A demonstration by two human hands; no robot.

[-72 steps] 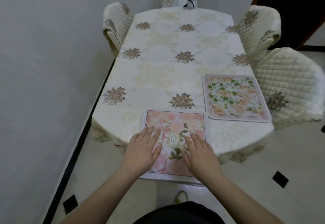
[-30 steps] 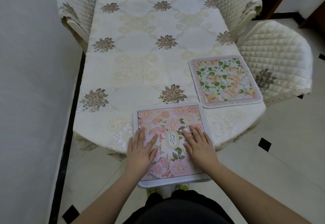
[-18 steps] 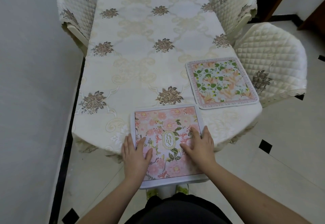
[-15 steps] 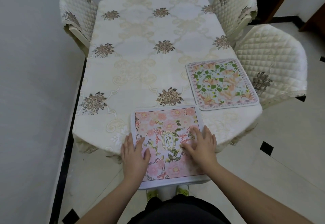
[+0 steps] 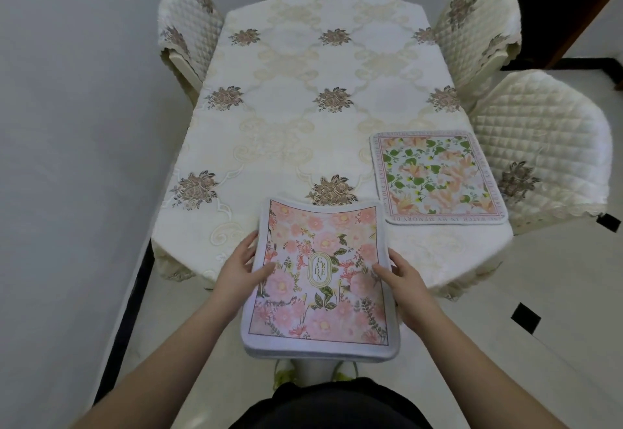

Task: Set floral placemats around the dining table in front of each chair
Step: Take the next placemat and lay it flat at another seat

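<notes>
At the upper left of the frame a quilted chair (image 5: 188, 37) stands tucked against the dining table (image 5: 303, 91), whose cream cloth carries brown flower sprays. Lower, left of centre, the left hand (image 5: 241, 268) grips the left edge of the pink placemat stack (image 5: 320, 280), thumb curled over the top and fingers underneath. The stack hangs at the frame's lower middle, its far edge over the near table edge, its near part out past the table above the floor. Right of it, the right hand (image 5: 403, 275) grips the right edge the same way. Further right, the green-leaf placemat (image 5: 436, 176) lies flat on the table's right edge, just before the near right chair (image 5: 542, 145). Another chair (image 5: 478, 27) stands at upper right.
</notes>
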